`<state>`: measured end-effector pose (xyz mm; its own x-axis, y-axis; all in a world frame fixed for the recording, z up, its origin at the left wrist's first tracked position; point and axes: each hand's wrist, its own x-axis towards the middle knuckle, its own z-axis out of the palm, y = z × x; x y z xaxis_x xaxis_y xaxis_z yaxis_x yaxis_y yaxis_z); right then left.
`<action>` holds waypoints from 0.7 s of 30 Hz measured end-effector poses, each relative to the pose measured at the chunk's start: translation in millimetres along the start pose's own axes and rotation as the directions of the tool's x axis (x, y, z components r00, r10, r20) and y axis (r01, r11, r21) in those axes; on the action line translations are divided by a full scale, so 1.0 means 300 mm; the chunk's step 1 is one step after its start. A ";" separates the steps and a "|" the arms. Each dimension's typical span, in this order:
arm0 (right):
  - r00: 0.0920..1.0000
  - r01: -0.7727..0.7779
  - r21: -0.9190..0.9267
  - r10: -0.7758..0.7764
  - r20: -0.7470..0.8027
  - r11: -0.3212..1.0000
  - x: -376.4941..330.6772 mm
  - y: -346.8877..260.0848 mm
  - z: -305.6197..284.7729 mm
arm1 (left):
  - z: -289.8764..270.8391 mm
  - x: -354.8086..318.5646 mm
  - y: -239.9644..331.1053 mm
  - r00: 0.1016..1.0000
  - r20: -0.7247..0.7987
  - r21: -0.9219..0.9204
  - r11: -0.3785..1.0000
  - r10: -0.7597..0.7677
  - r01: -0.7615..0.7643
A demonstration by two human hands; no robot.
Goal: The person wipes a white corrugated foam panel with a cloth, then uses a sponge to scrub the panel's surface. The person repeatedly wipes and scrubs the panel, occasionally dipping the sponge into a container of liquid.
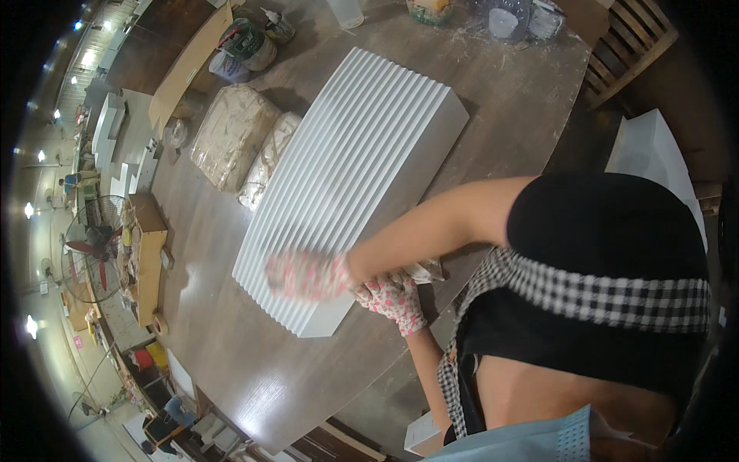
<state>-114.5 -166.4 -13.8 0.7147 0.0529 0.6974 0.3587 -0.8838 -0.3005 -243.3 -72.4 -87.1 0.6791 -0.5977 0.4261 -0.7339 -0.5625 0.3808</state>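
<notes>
Blue mask [531,440], creased, nearest me. Black sleeve [608,223], smooth. White block [346,162]: straight-sided, parallel ribs uppermost, lying on the brown surface [231,362]. Packs [235,135]: crinkled film, alongside. Right hand [308,276]: gloved in pink-dotted fabric, blurred above the ribs. Left hand [392,302]: likewise gloved, beside the block, partly hidden. Whether either hand is spread or pinching, I cannot tell.

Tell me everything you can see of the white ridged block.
The white ridged block is long, with parallel ridges running lengthwise on top and a smooth visible side. It looks rigid and slightly shiny, material unclear. It lies ridges-up, slanting across the brown table. The blurred right hand is over its lower end, left hand beside it; contact is unclear.
</notes>
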 end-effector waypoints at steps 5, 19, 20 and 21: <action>0.853 0.223 0.152 -0.268 0.448 0.963 0.035 -0.267 0.185 | 0.001 -0.001 0.044 0.996 0.050 -0.027 0.997 -0.073 0.074; 0.687 -0.624 -0.610 0.715 -0.131 0.488 -0.650 0.766 -1.041 | -0.016 0.021 0.031 0.999 -0.026 -0.058 0.997 0.045 -0.046; 0.641 -0.553 -0.730 0.764 -0.064 0.402 -0.683 0.784 -1.081 | -0.001 0.022 0.036 0.996 -0.079 -0.261 0.964 0.032 -0.051; 0.653 -0.549 -0.703 0.757 -0.024 0.451 -0.712 0.788 -1.117 | -0.006 0.021 0.032 0.999 -0.011 0.013 0.999 0.046 -0.046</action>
<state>-383.6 -542.3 -15.7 0.7236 -0.6457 0.2438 -0.6530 -0.7549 -0.0611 -246.1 -80.4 -79.4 0.6447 -0.6163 0.4523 -0.7639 -0.5419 0.3505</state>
